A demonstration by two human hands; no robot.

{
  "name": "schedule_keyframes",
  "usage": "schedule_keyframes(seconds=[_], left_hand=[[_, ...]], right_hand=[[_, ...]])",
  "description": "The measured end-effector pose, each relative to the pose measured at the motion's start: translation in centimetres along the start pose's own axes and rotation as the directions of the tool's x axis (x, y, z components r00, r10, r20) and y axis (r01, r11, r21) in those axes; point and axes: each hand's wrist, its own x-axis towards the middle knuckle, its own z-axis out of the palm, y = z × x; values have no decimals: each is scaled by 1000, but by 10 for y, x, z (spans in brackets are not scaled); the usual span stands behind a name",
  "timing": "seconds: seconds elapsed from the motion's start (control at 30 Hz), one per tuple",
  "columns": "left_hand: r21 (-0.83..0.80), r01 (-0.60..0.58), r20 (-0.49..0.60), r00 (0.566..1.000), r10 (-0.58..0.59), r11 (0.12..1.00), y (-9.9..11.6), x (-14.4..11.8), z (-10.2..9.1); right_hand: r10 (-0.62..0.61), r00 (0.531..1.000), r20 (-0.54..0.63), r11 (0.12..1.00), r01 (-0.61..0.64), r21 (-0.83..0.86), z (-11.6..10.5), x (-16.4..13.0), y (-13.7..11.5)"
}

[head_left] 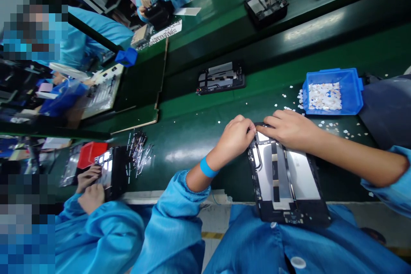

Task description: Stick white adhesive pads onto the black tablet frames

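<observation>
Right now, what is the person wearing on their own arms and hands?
Both hands are bare, no gloves. The left hand has a plain blue band around the wrist, and its bright blue smock sleeve is pushed back up the forearm. The right hand shows no band; its blue sleeve sits pushed up near the elbow.

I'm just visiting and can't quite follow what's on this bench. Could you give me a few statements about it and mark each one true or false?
1. Both hands, left hand and right hand, rest on the far edge of the open device frame. True.
2. The blue bin is empty. False: it holds small white pieces.
3. A blue wristband sits on the left wrist. True.
4. The belt is red. False: it is green.
5. Another device frame lies farther along the belt, untouched. True.
</observation>
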Motion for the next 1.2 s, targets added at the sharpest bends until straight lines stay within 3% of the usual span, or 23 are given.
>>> schedule_keyframes(seconds=[0.27,0.4,0.63,0.83,0.97,1.1,1.2], left_hand=[[-44,36,-61,997,-38,998,0,-5,8],[-156,86,-31,995,-92,984,-9,4,6],[-482,278,164,960,-226,831,-22,18,8],[-637,308,188,951,-246,706,-25,19,17],[-643,304,210,953,-220,703,-25,22,19],[-637,265,183,964,-192,724,-27,27,21],[-588,188,1,973,-231,787,-27,10,24]], right_hand=[[-2,1000,3,1000,1,28,-1,0,0],[2,1000,21,999,-2,33,0,0,1],[-23,1000,-1,1000,23,6,2,-2,3],[-27,999,-25,1000,27,1,1,-3,3],[-26,1000,-14,1000,26,-4,4,-3,2],[-1,1000,-1,1000,1,17,5,2,4],[116,992,-49,989,-111,99,-7,-8,2]])
